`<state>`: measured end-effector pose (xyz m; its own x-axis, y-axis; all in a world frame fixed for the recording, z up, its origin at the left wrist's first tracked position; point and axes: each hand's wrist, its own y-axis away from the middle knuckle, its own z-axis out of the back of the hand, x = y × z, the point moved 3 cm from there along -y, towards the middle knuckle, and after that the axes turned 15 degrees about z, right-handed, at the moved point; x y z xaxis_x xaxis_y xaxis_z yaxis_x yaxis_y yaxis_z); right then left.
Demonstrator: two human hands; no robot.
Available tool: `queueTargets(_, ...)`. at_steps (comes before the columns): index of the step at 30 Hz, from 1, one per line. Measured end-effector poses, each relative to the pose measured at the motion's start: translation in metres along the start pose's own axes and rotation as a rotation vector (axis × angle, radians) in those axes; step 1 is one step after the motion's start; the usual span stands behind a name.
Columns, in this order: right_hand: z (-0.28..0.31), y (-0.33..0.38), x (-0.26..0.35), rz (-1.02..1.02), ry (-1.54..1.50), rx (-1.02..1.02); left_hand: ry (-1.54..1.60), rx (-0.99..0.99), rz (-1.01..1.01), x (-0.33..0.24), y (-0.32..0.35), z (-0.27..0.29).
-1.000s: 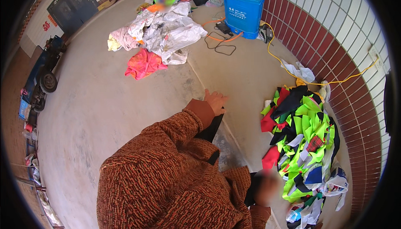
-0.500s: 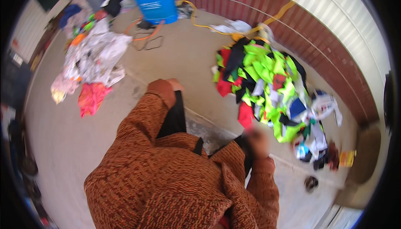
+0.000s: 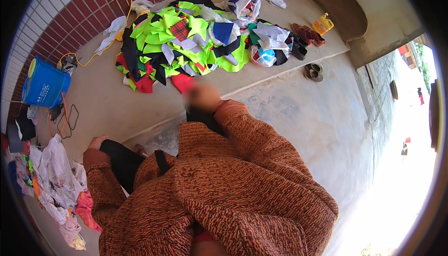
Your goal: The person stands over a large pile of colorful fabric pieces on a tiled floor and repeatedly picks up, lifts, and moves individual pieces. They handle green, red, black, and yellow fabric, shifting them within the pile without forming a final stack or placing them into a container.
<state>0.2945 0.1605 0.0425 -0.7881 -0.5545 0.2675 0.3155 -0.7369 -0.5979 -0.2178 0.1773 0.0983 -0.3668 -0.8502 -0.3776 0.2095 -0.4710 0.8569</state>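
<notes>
Near the middle of the concrete floor (image 3: pixel 303 116), just below the low step (image 3: pixel 261 85), right hand (image 3: pixel 201 98) blurred, raised in front of the chest, just above a black cloth (image 3: pixel 204 117) at the end of the rust-brown sleeve (image 3: pixel 252 130); cannot tell whether the fingers grip that cloth or merely rest on it. Off to the left, left hand (image 3: pixel 96 141) lying at the edge of a second dark piece of cloth (image 3: pixel 122 162), fingers seemingly curled against it, grip not clear; hands well apart, one at each side of the body. Below both, filling the lower middle of the view, a knitted brown sweater (image 3: pixel 224 200) with a dark strap (image 3: pixel 162 161) across it. Beyond the right hand, on the raised part of the floor, a broad heap of fabric scraps (image 3: pixel 182 41) in bright green, black, red and white, reaching close to the red brick wall (image 3: pixel 84 20). At the right end of that heap, a white and blue bag (image 3: pixel 249 5), then a pair of dark red shoes (image 3: pixel 308 34) and a yellow plastic jug (image 3: pixel 323 24). On the lower floor just below the step, a pair of brown sandals (image 3: pixel 313 72). By the wall at the far left, a blue plastic tank (image 3: pixel 44 84) with orange cord (image 3: pixel 63 116) trailing beside it, and a yellow cord (image 3: pixel 128 4) running up the bricks. Along the left edge of the floor, a second pile of pale, pink and white rags (image 3: pixel 58 186), well apart from the green heap.
</notes>
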Motion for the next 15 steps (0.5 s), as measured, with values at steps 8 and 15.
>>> queueTargets(8, 0.034, -0.016, 0.017, -0.349, -0.230, 0.330, 0.115, 0.174, -0.118, 0.026, -0.041, 0.018)
queueTargets(15, 0.050, -0.023, 0.021, -0.363, -0.252, 0.375, 0.291, 0.081, -0.150, 0.040, -0.077, 0.049)
